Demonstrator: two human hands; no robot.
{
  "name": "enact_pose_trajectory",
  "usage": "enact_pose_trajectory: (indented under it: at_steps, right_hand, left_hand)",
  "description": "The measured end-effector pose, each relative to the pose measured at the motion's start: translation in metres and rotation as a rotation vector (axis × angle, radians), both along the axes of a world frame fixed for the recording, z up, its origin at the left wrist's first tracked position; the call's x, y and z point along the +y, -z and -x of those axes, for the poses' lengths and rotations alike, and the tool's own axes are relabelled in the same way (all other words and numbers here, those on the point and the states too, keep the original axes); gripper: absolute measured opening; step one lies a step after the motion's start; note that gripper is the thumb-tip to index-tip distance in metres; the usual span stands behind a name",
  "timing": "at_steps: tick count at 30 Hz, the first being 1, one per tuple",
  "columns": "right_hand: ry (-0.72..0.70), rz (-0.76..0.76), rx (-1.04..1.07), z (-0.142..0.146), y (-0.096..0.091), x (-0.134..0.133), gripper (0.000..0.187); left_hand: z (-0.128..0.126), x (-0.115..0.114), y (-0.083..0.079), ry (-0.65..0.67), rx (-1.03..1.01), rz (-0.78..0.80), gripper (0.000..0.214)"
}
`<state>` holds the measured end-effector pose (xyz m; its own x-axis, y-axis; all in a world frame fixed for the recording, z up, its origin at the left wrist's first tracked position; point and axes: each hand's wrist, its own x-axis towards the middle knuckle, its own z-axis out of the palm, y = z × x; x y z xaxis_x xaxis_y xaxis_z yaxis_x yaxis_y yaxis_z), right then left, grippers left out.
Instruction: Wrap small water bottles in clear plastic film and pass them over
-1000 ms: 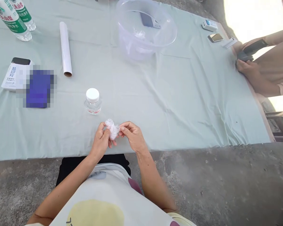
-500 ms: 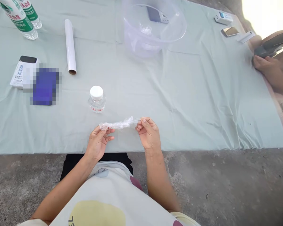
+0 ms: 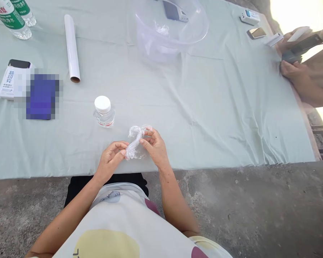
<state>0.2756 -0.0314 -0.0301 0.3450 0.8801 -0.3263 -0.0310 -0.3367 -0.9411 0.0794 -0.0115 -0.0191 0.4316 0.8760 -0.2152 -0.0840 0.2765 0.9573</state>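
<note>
Between my two hands is a crumpled strip of clear plastic film (image 3: 135,141), bunched and bent near the table's front edge. My left hand (image 3: 110,159) pinches its lower left end between thumb and fingers. With thumb and fingertips, my right hand (image 3: 156,145) grips the film's upper right part. Loose folds stick out above and below the fingers. Just beyond my left hand stands a small clear jar (image 3: 104,116) with a white lid, upright on the cloth.
A white roll (image 3: 72,50) lies behind the jar. At left are a white box (image 3: 9,84), a blurred blue item (image 3: 43,96) and water bottles (image 3: 12,21). A clear plastic tub (image 3: 150,50) stands at the back. Another person's hand (image 3: 296,73) holds a dark device at right.
The film was stretched nearly straight sideways; now it is bunched and bent. My hands have come closer together, the right one moving left. The view has shifted slightly.
</note>
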Motion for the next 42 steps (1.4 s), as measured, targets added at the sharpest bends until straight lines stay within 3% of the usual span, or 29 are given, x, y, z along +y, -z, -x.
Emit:
enact_pose_trajectory:
  at_steps: [3,5,8,11,14,17,19,21,24,27,29,31,34,39,42]
  right_hand:
    - [-0.047,-0.032,-0.178,0.01,0.002,0.002,0.026]
    - [0.013,-0.072,-0.158,0.013,0.002,0.003,0.018]
    - [0.21,-0.108,0.062,0.008,0.001,0.005,0.021]
    - [0.407,-0.106,0.392,-0.004,-0.002,0.009,0.03]
    - [0.53,-0.157,0.61,-0.017,-0.006,0.012,0.038]
    - [0.488,-0.167,0.701,-0.024,-0.014,0.013,0.038]
    - [0.401,-0.136,0.695,-0.022,-0.022,0.011,0.038]
    - [0.296,-0.106,0.666,-0.016,-0.03,0.008,0.037]
    - [0.116,-0.04,0.611,0.001,-0.037,0.005,0.034]
    - [-0.022,0.02,0.529,0.011,-0.035,0.003,0.035]
    - [-0.025,0.039,0.448,0.007,-0.029,0.002,0.036]
    - [0.076,0.037,0.365,-0.002,-0.023,-0.001,0.039]
    - [0.163,0.019,0.281,-0.01,-0.019,-0.008,0.047]
    - [-0.165,0.052,0.162,0.014,-0.023,-0.016,0.038]
    - [-0.112,0.048,0.242,0.023,-0.023,-0.014,0.034]
  left_hand:
    - [-0.007,-0.004,0.005,0.062,0.257,-0.387,0.007]
    - [-0.011,-0.006,0.01,0.126,0.398,-0.7,0.018]
    - [-0.014,-0.008,0.016,0.209,0.514,-1.095,0.03]
    - [-0.012,-0.008,0.014,0.234,0.521,-1.256,0.031]
    - [-0.006,-0.008,0.001,0.343,0.354,-1.085,0.03]
    - [-0.002,-0.003,-0.018,0.469,0.12,-0.524,0.028]
    - [-0.004,0.003,-0.025,0.36,0.084,-0.169,0.025]
    - [-0.012,0.01,-0.028,0.177,0.153,-0.029,0.026]
    - [-0.029,0.019,-0.025,0.077,0.221,-0.07,0.039]
    - [-0.04,0.021,-0.022,-0.003,0.174,-0.085,0.021]
    - [-0.039,0.02,-0.022,-0.112,0.184,-0.059,0.02]
    - [-0.035,0.018,-0.022,-0.183,0.2,-0.01,0.021]
    - [-0.029,0.013,-0.021,-0.191,0.213,0.037,0.021]
    - [-0.029,0.007,-0.02,-0.166,0.273,-0.092,0.013]
    - [-0.026,0.01,-0.021,-0.174,0.226,-0.056,0.016]
